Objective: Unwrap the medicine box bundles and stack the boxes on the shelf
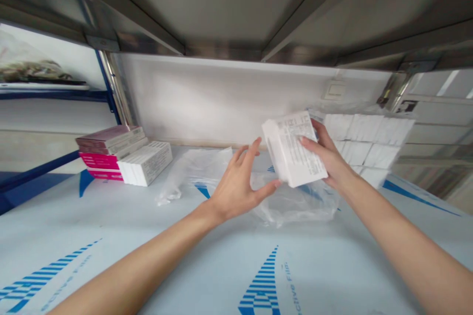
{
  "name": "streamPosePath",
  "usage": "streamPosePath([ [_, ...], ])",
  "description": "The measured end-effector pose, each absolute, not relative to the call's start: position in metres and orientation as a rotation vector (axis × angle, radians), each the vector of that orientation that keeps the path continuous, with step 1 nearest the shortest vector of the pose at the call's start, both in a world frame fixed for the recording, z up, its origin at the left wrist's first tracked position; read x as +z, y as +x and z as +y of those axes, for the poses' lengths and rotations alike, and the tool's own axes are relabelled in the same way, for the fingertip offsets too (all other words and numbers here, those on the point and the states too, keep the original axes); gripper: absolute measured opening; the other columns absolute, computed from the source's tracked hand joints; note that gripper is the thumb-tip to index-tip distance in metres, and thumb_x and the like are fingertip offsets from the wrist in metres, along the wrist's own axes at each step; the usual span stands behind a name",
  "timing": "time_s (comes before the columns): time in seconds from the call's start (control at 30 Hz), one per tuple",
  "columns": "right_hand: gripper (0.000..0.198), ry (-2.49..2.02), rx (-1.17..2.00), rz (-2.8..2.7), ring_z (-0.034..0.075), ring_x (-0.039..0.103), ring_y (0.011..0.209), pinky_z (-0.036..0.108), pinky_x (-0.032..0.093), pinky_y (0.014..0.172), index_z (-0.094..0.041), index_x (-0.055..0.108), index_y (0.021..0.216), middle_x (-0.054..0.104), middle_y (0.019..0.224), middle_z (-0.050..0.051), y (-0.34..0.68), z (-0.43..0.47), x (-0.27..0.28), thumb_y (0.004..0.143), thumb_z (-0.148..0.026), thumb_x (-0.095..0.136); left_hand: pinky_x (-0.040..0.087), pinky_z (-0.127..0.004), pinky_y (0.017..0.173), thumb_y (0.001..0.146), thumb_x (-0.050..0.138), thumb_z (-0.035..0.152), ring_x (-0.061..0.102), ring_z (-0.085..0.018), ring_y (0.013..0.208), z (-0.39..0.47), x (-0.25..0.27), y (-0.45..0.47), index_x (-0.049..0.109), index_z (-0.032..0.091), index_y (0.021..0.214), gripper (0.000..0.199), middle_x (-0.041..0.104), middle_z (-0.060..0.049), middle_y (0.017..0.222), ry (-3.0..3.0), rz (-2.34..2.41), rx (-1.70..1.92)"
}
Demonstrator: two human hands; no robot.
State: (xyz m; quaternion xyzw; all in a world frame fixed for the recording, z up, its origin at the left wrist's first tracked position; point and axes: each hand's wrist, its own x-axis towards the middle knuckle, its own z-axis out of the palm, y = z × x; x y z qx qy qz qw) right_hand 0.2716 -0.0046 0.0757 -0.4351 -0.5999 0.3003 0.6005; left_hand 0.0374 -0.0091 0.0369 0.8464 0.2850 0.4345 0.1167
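My right hand (pixel 327 155) grips a thick stack of white folded leaflets (pixel 293 152) with small print on the front, thumb across its face. The stack is held tilted above the surface. My left hand (pixel 238 187) is just left of the stack, thumb and fingers apart, holding nothing. Beneath the stack a clear plastic bag (pixel 295 211) lies crumpled. Right behind my right hand stand several rows of similar white leaflet stacks (pixel 369 145), partly wrapped in clear plastic.
On the left, pink and white boxes (pixel 101 162) sit beside another white leaflet stack (pixel 148 162). More clear plastic (pixel 199 165) lies near the wall. The surface (pixel 185 261) wears blue-printed protective film. A metal shelf (pixel 221 10) hangs low overhead, with posts (pixel 116 88) at both sides.
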Motion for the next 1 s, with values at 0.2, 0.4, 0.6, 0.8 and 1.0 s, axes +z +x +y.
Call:
streamPosePath([
  [0.2, 0.053, -1.036, 0.864, -1.350, 0.022, 0.069, 0.086, 0.031, 0.054, 0.069, -0.030, 0.055, 0.123, 0.072, 0.103, 0.003, 0.211, 0.014, 0.115, 0.077, -0.046, 0.075, 0.049, -0.052, 0.103, 0.086, 0.070, 0.045, 0.057, -0.030, 0.125, 0.005, 0.054, 0.023, 0.013, 0.030, 0.158, 0.093, 0.055, -0.016, 0.142, 1.874, 0.615, 1.387],
  [0.4, 0.039, -1.002, 1.121, -1.580, 0.017, 0.066, 0.076, 0.026, 0.053, 0.064, -0.025, 0.063, 0.113, 0.071, 0.096, 0.004, 0.158, 0.035, 0.143, 0.077, -0.038, 0.071, 0.051, -0.048, 0.101, 0.091, 0.063, 0.044, 0.061, -0.029, 0.121, 0.015, 0.079, -0.045, 0.019, 0.030, 0.158, 0.081, 0.048, -0.014, 0.151, 1.666, 0.682, 1.294],
  [0.6, 0.039, -1.159, 1.081, -1.737, 0.015, 0.064, 0.067, 0.023, 0.051, 0.055, -0.026, 0.058, 0.112, 0.067, 0.085, 0.000, 0.065, 0.062, 0.164, 0.078, -0.043, 0.068, 0.053, -0.043, 0.098, 0.099, 0.039, 0.054, 0.061, -0.028, 0.122, 0.018, 0.087, -0.135, 0.045, 0.021, 0.148, 0.059, 0.064, -0.009, 0.135, 1.895, 1.067, 1.376],
  [0.8, 0.038, -1.478, 0.823, -1.756, 0.015, 0.065, 0.065, 0.023, 0.050, 0.053, -0.019, 0.062, 0.105, 0.070, 0.086, 0.005, -0.021, 0.100, 0.144, 0.077, -0.045, 0.067, 0.047, -0.046, 0.105, 0.094, 0.046, 0.025, 0.060, -0.030, 0.120, 0.030, 0.041, -0.214, 0.064, 0.014, 0.126, 0.038, 0.069, -0.014, 0.122, 2.733, 1.598, 1.333],
  [1.0, 0.048, -1.663, 0.644, -1.762, 0.023, 0.070, 0.074, 0.029, 0.052, 0.054, -0.022, 0.063, 0.103, 0.073, 0.096, 0.009, -0.045, 0.119, 0.114, 0.067, -0.052, 0.071, 0.039, -0.049, 0.112, 0.089, 0.063, 0.028, 0.042, -0.034, 0.139, 0.036, -0.001, -0.243, 0.056, 0.012, 0.133, 0.047, 0.058, -0.016, 0.139, 3.075, 1.706, 0.943],
])
